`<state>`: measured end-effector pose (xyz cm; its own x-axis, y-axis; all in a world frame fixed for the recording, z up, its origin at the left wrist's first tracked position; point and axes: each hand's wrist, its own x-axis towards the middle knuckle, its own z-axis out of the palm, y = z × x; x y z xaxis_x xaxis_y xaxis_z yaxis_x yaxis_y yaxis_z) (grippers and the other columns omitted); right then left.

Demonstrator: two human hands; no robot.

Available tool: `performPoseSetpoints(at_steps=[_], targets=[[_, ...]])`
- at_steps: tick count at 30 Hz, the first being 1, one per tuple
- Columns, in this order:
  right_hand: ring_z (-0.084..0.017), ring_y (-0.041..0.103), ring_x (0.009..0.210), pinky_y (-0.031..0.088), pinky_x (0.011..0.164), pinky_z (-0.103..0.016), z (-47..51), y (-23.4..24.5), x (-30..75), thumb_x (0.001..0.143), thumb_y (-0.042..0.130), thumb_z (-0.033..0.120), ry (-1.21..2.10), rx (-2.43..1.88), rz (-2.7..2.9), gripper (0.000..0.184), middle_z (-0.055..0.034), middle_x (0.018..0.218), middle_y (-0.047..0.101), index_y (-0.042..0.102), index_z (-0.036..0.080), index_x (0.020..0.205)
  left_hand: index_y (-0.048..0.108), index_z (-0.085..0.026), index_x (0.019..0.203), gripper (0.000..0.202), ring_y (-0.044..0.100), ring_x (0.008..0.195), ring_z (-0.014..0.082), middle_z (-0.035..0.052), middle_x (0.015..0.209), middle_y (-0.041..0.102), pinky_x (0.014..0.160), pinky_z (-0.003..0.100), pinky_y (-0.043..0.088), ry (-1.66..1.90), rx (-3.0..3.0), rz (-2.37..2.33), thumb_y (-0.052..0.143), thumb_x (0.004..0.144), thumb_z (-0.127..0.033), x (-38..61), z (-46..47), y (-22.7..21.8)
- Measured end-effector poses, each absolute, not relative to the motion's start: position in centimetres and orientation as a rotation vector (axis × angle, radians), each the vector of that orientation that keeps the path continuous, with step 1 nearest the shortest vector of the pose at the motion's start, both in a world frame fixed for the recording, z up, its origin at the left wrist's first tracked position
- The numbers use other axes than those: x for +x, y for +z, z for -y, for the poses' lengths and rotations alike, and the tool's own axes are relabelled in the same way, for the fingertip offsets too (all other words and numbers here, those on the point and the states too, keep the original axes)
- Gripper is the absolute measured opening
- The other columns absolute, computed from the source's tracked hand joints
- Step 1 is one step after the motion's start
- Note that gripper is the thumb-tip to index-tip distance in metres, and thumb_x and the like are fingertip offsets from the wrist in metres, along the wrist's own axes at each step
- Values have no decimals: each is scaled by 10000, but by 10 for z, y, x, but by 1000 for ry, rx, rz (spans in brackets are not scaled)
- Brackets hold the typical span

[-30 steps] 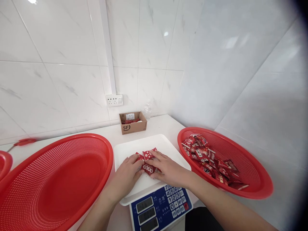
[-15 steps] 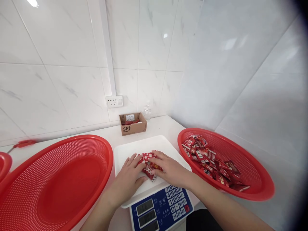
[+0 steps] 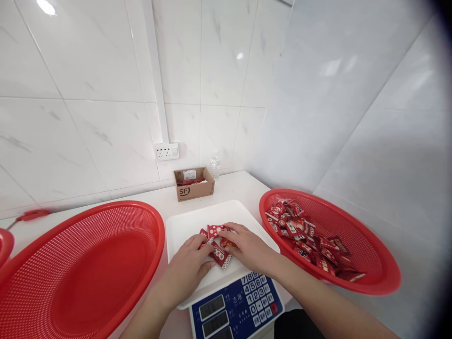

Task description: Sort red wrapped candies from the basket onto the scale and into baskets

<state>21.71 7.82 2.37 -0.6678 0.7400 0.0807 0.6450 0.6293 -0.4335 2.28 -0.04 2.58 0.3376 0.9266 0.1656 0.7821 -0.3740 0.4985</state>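
Several small red snack packets [image 3: 220, 254] lie in a loose cluster on the white weighing tray [image 3: 226, 210] of a digital scale [image 3: 236, 308]. My left hand [image 3: 187, 268] is curled against the cluster's left side, its fingertips bent over a packet there. From the right, my right hand [image 3: 251, 248] bends its fingers round a red and gold packet [image 3: 228, 242]. A dark red packet with a dotted edge lies between the hands, its front uncovered. Parts of the outer packets are hidden under my fingers.
On the right, a red basket [image 3: 383, 263] holds many similar packets. A large red basket [image 3: 100, 278] stands at left, with another basket's rim [image 3: 5, 245] beyond it. Behind the scale are a cardboard box [image 3: 196, 190] and a clear plastic bottle [image 3: 215, 165]. Tiled walls enclose the table.
My fingers, more outstretched over the packets before, have curled in at both sides. The dark red packet between them shows more. The view has shifted slightly.
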Motion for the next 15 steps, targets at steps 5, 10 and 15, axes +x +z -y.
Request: performPoseSetpoints(at_steps=[5,10,15], targets=[[-236,495,1128,413,948,-391,-74,30,216,868,483,296,561,-1216,2545,339,-100,1223,520,574,226,1187,567,-271,1065,246,462,1120,219,27,1161,529,960,414,414,613,2280,-1521,527,854,-151,24,1,28],[-230,497,1108,418,924,-380,-80,29,211,864,445,225,522,-1187,2583,375,-90,1240,511,547,242,1225,566,-269,1080,267,452,1138,226,32,1170,535,972,426,403,606,2297,-1518,515,852,-141,24,1,28],[-258,477,1123,407,926,-402,-89,28,203,868,415,214,443,-1141,2654,391,-100,1276,502,565,240,1228,570,-261,1078,266,461,1124,221,38,1173,539,969,424,406,624,2317,-1495,474,865,-136,23,1,29]])
